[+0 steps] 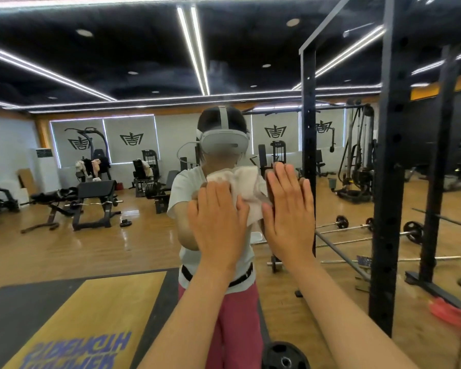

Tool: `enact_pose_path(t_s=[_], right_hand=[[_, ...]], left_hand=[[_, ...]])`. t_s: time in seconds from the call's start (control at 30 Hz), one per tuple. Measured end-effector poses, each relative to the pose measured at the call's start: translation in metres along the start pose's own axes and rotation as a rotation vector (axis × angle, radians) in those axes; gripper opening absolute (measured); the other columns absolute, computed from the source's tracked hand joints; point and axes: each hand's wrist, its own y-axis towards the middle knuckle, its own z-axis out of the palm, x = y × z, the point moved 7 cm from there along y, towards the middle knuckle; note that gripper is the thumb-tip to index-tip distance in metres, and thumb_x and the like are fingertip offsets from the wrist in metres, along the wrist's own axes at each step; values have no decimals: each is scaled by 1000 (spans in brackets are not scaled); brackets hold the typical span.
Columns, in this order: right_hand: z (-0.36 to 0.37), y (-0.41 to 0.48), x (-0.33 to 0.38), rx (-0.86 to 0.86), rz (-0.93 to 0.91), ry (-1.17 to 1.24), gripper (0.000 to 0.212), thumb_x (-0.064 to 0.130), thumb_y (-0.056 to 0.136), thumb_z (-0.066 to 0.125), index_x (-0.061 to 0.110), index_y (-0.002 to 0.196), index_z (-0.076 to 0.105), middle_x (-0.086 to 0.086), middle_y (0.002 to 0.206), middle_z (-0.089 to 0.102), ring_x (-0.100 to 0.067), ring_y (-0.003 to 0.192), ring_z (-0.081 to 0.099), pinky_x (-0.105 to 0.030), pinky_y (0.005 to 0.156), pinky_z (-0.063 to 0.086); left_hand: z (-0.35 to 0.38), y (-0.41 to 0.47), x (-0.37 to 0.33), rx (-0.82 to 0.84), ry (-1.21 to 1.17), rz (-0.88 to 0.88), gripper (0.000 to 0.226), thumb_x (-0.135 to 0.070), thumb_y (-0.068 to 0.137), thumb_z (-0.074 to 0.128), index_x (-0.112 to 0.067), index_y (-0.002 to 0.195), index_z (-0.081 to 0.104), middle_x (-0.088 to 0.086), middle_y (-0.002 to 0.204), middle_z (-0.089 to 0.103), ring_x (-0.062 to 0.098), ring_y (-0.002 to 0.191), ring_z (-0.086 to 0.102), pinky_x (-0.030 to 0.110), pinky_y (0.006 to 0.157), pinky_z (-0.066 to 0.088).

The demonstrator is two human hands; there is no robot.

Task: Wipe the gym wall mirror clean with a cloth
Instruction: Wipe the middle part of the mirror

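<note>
The cloth (246,189) is being pressed to the mirror (112,235) by the left hand (218,225), fingers straight; the right hand (288,217) is being held flat just beside it.

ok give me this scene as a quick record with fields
left hand: flat, fingers straight, pressing the cloth against the mirror
right hand: flat, fingers straight, on the mirror beside the cloth
cloth: white, crumpled, partly under the left hand
mirror: reflects the person and gym equipment
nearby: black rack upright on the right
</note>
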Motion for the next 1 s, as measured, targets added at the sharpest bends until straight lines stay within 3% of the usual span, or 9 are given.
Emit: enact_pose_path(t_s=[0.13,0.27,0.4,0.6,0.7,0.9,1.0], right_hand=[[0,-2,-1,-21,-30,-11,53,26,102,31,10,151,26,-9,159,25,-22,149,17,-46,122,12],[1,-2,-2,-14,-31,-31,53,27,102,29,10,152,25,-9,160,24,-22,149,16,-47,121,14],[-1,-2,0,-23,-34,-42,53,27,102,30,9,152,25,-8,160,23,-21,150,14,-46,122,12],[-1,-1,1,-41,-32,-49,53,29,102,28,10,152,23,-7,160,22,-22,150,14,-46,122,10],[1,-1,1,-40,-33,-58,55,27,101,30,10,153,23,-8,161,21,-23,150,15,-47,122,11],[2,-2,0,-54,-33,-77,55,27,101,30,9,153,25,-9,160,22,-24,150,15,-48,122,11],[2,-2,1,-44,-33,-92,55,28,102,28,9,153,24,-9,161,21,-24,150,14,-47,122,9]], left_hand=[[2,-8,20,-30,27,12,25,-27,83,49,-12,102,43,10,87,60,26,75,54,34,69,27],[-12,-8,51,-86,48,20,25,-22,82,49,-10,103,42,17,87,59,24,83,38,35,71,27],[-29,-7,95,-79,25,-29,24,-20,84,48,-9,104,41,23,90,58,27,87,36,37,73,26],[-34,-11,112,-59,-215,-272,27,-14,88,47,1,110,51,23,103,53,26,96,37,36,82,31],[-26,-12,102,-58,-178,-408,30,-22,90,47,-3,113,50,18,105,53,27,97,38,41,81,32],[-14,-8,77,-58,-62,-218,46,-53,91,53,-12,108,41,15,96,55,23,88,36,35,76,26],[-16,-5,77,-76,-24,-118,46,-54,90,52,-12,106,41,17,92,56,23,85,35,34,74,26]])
